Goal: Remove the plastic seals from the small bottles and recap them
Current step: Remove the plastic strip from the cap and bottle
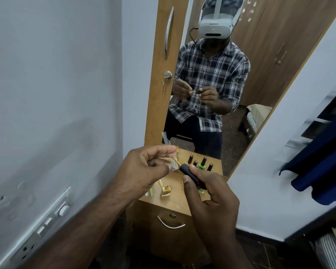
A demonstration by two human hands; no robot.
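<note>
Hands above the table (169,202). Left hand (144,169) pinches a clear plastic seal (173,165); right hand (211,197) grips a black-capped bottle (189,174). An uncapped yellow bottle (165,191) stands below.

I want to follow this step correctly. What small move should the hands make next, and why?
Probably the left hand should pull the crinkled clear plastic seal fully away and drop it on the wooden cabinet top. It pinches the seal beside the tip of the small black-capped bottle gripped in the right hand, so the seal looks nearly off.
</note>
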